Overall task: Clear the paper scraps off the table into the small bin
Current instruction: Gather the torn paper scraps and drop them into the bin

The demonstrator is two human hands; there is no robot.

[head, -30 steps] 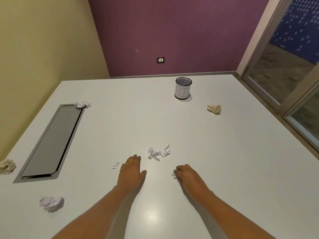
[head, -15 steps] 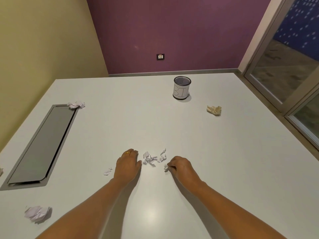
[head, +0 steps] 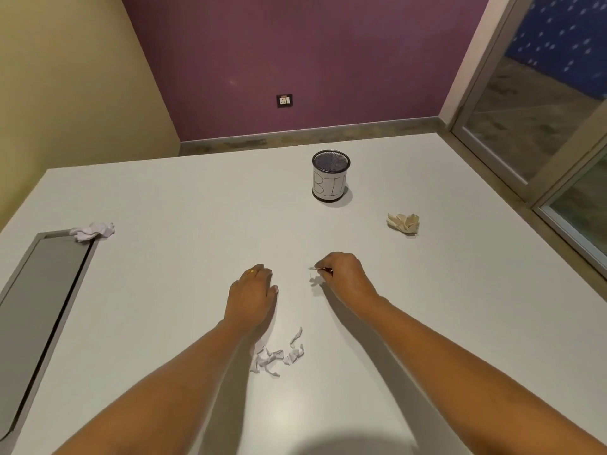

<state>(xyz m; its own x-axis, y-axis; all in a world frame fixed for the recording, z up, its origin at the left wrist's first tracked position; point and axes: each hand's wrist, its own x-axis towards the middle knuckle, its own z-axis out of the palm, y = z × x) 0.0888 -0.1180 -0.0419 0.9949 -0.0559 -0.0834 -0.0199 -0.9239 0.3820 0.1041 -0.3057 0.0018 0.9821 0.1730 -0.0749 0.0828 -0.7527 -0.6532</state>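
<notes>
Pinching a tiny paper scrap (head: 312,268), the right hand (head: 345,277) hovers above the white surface (head: 164,290); the left hand (head: 251,297) curls palm-down, and whether it holds anything cannot be told.

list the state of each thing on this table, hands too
small bin: upright, top open, contents not visible
right hand: pinching a tiny white scrap, held just off the table
left hand: palm down, fingers curled, hold unclear
small scraps: loose pile on the table
cream paper ball: crumpled, on the table right of the bin
grey hatch: lid flat
white paper ball: crumpled, on the hatch corner
</notes>
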